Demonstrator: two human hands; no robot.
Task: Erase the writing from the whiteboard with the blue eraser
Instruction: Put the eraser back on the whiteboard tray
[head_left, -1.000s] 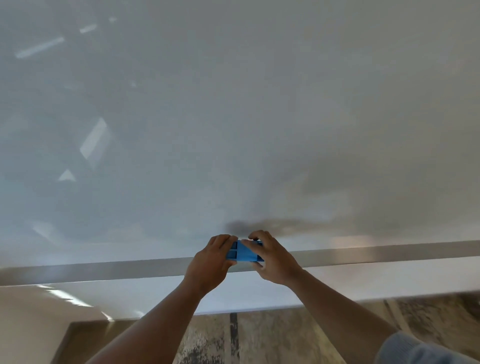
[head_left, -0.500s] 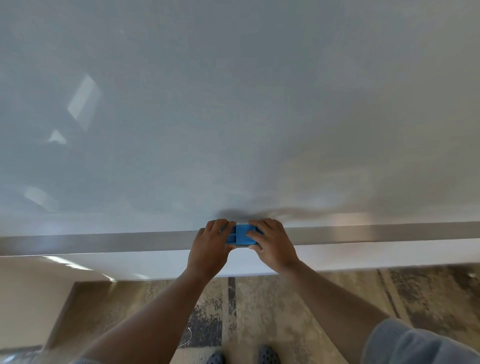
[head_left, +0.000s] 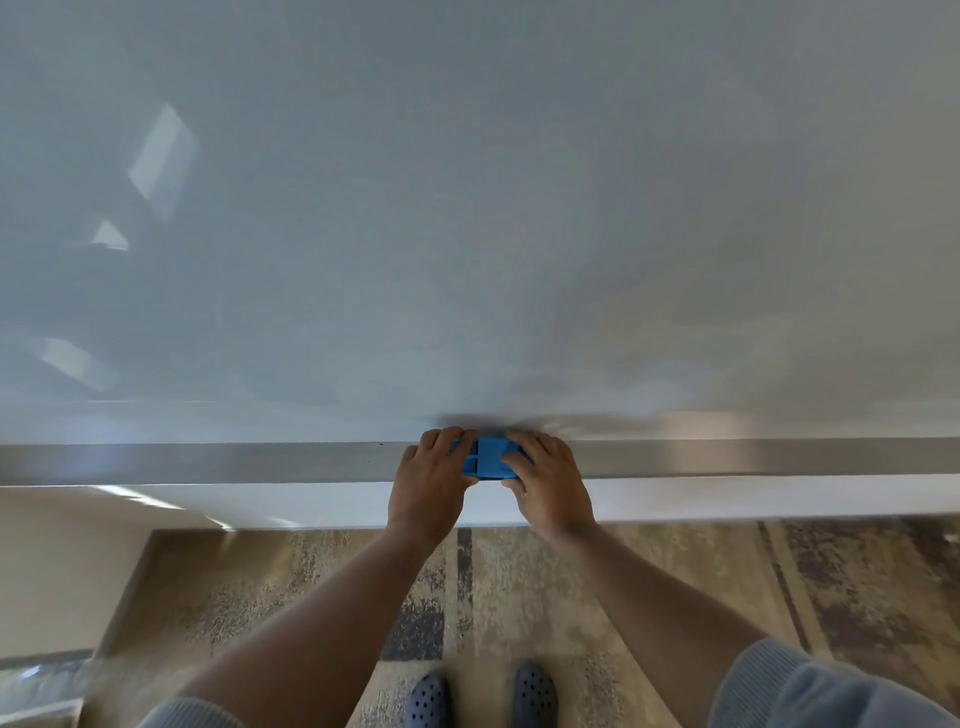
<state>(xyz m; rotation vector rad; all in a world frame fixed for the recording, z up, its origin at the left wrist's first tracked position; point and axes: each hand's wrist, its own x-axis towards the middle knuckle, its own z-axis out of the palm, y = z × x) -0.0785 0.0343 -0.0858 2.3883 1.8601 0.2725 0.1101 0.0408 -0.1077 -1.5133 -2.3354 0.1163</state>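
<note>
The whiteboard (head_left: 467, 208) fills the upper part of the head view; I see no writing on it, only reflections and a shadow. A blue eraser (head_left: 488, 458) lies against the grey metal ledge (head_left: 208, 462) along the board's lower edge. My left hand (head_left: 431, 483) grips the eraser's left end, fingers curled over its top. My right hand (head_left: 550, 480) holds its right end the same way. Only the eraser's middle shows between the two hands.
Below the ledge runs a white strip (head_left: 727, 501), then a patterned brown carpet (head_left: 519, 582). My two dark blue perforated shoes (head_left: 483, 693) stand close to the wall. A beige wall (head_left: 57, 571) is at the lower left.
Both hands have brought the eraser down the board to the metal ledge. The view has tilted down, and the floor and shoes have come into sight.
</note>
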